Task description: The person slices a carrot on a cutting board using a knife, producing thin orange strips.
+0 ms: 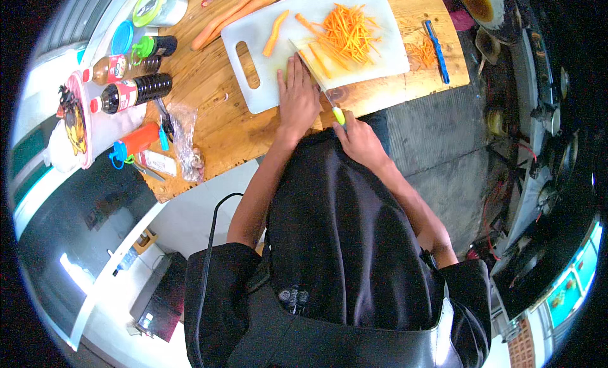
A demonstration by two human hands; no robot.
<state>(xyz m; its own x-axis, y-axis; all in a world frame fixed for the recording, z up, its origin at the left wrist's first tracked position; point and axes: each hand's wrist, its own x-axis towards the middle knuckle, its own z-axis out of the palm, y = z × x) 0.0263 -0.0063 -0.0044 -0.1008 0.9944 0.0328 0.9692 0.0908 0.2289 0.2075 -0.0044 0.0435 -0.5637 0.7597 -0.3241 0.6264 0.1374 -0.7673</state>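
A white plastic cutting board (pixel 392 50) with a handle slot lies on the wooden table before me. My right hand (pixel 359 139) grips the yellow-green handle of a kitchen knife (pixel 325 88). Its blade slants across the board, tip pointing away. Just left of the blade, my left hand (pixel 299 95) rests with fingers stretched forward on the board; whatever lies under the fingertips is hidden. Right of the blade are flat carrot slices (pixel 319 62) and a heap of carrot shreds (pixel 350 35). A curved carrot piece (pixel 275 33) lies near the slot.
Two long carrots (pixel 230 19) lie beyond the board on the wooden table (pixel 223 130). At left stand or lie sauce bottles (pixel 137 92), an orange squeeze bottle (pixel 140 141) and scissors (pixel 166 119). A blue peeler (pixel 438 52) sits by carrot scraps (pixel 422 52). Stove equipment (pixel 546 126) is at right.
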